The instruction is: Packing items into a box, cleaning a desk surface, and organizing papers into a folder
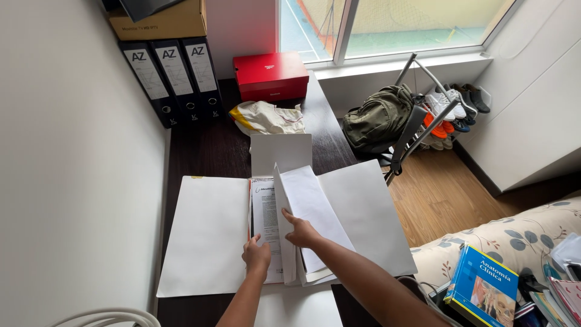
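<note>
Nearest the camera, two bare forearms reach up over the dark tabletop (206,151) toward an open white folder (209,233), which serves as the landmark here. The folder lies flat with its left flap spread wide, its long axis running away from the person toward the window.

Just right of that flap, the left hand (256,255) rests on a printed sheet (265,218) in the folder's middle, fingers loosely curled, grip narrow and pressing rather than clasping. The printed sheet lies lengthwise, its top edge pointing away from the person.

Right of it, the right hand (301,232) holds a raised white sheet (305,203) by its lower edge, fingers pinched on the paper. This sheet stands tilted up, its long axis pointing toward the window. Further right lies the folder's other large white leaf (369,212), flat and angled slightly rightward.

Beyond the folder, three black binders (172,79) stand to the left, a crumpled bag (266,118) sits just behind it, and a red box (270,75) farther back. Right of the folder, off the tabletop, a green backpack (378,118) leans by a shoe rack (451,109).
</note>
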